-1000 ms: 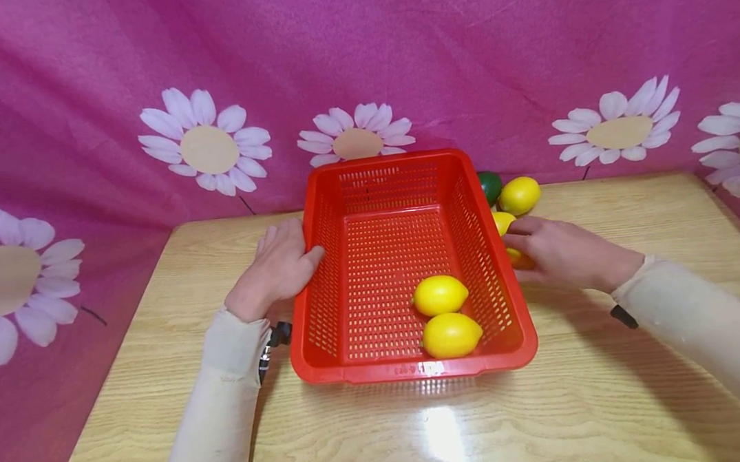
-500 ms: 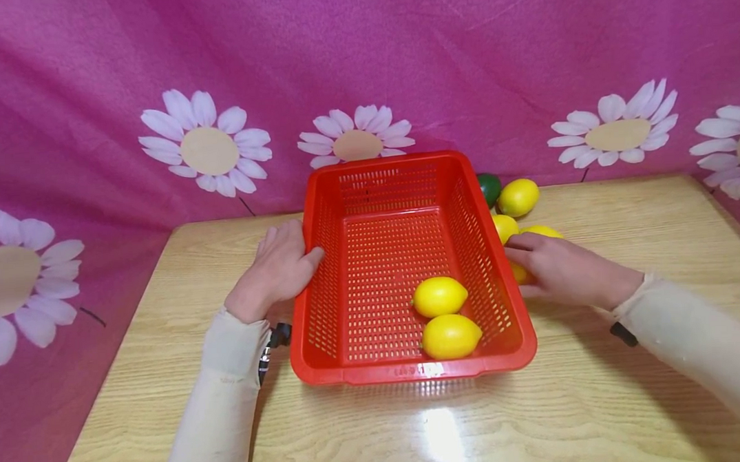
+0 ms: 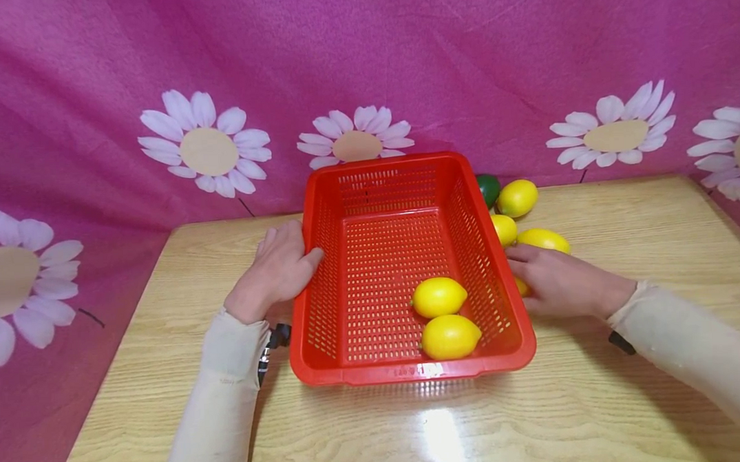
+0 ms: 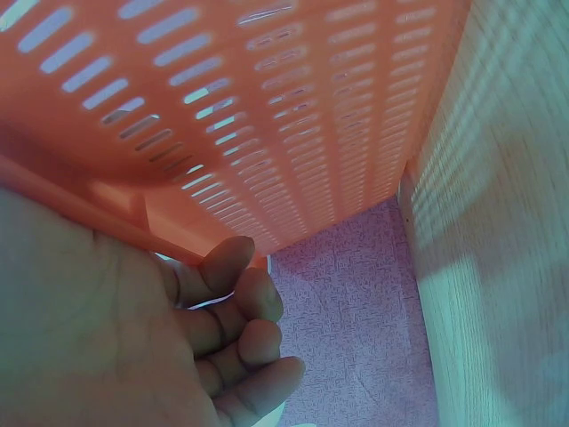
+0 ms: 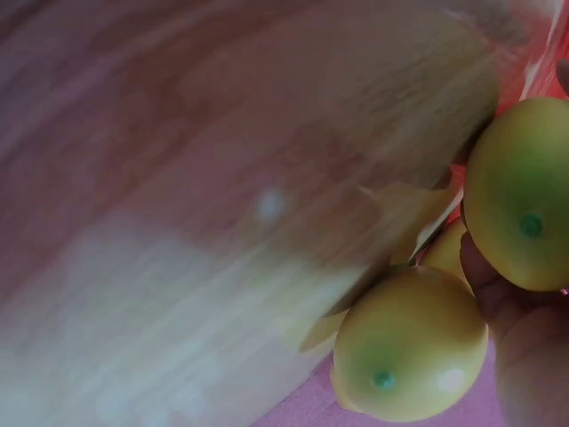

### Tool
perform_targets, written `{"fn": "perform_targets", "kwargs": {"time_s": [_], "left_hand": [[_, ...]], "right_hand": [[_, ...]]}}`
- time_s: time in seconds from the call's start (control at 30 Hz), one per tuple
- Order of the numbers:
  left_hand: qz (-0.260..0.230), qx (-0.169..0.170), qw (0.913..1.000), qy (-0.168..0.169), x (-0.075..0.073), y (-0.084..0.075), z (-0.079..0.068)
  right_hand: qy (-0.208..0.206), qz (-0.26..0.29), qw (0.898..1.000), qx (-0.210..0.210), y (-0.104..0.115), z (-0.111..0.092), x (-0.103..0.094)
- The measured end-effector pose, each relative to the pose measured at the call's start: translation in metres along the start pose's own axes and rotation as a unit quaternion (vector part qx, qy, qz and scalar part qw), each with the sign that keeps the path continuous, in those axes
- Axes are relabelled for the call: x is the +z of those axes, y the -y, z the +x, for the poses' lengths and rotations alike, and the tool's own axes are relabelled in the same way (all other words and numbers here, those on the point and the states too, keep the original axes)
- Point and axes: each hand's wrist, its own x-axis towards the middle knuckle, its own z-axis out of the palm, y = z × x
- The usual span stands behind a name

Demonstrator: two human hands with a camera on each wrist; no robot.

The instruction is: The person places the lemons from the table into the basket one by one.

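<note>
A red plastic basket with slotted walls stands on the table, two yellow lemons lying in its near right part. My left hand grips the basket's left rim, thumb over the inner side. In the left wrist view, the curled fingers show under the rim outside the slotted wall. Beside the right wall, my right hand holds a lemon between fingers and thumb; the hand and basket hide most of it in the head view. Another lemon lies just beyond this hand.
Behind the right hand, a lemon sits against the basket wall. Farther back are one more lemon and a dark green fruit, partly hidden by the basket. A pink flowered cloth hangs along the back of the wooden table.
The right hand has shifted slightly toward the near side with its lemon, uncovering the lemon beyond it. The left hand and basket stay nearly in place.
</note>
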Motion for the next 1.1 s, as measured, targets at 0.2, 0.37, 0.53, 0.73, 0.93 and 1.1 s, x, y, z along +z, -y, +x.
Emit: {"fn": "perform_targets", "kwargs": {"time_s": [0.2, 0.37, 0.53, 0.73, 0.93, 1.1], "left_hand": [[0.002, -0.003, 1.0, 0.001, 0.0, 0.0, 0.0], [0.001, -0.001, 1.0, 0.002, 0.0, 0.0, 0.0], [0.0, 0.001, 1.0, 0.002, 0.0, -0.001, 0.0], [0.001, 0.004, 1.0, 0.002, -0.001, -0.001, -0.001], [-0.002, 0.004, 1.0, 0.004, -0.001, -0.001, -0.001], [-0.005, 0.008, 1.0, 0.002, -0.001, -0.001, -0.001]], "right_hand": [[0.003, -0.002, 1.0, -0.003, 0.001, -0.001, 0.002], [0.011, -0.001, 1.0, 0.003, 0.002, -0.002, 0.003], [0.001, -0.006, 1.0, -0.005, 0.002, -0.002, 0.006], [-0.019, -0.004, 0.999, -0.037, 0.003, -0.001, 0.008], [-0.032, -0.001, 0.998, -0.056, 0.002, 0.003, 0.012], [-0.041, -0.003, 0.997, -0.07, 0.002, 0.003, 0.012]]}}
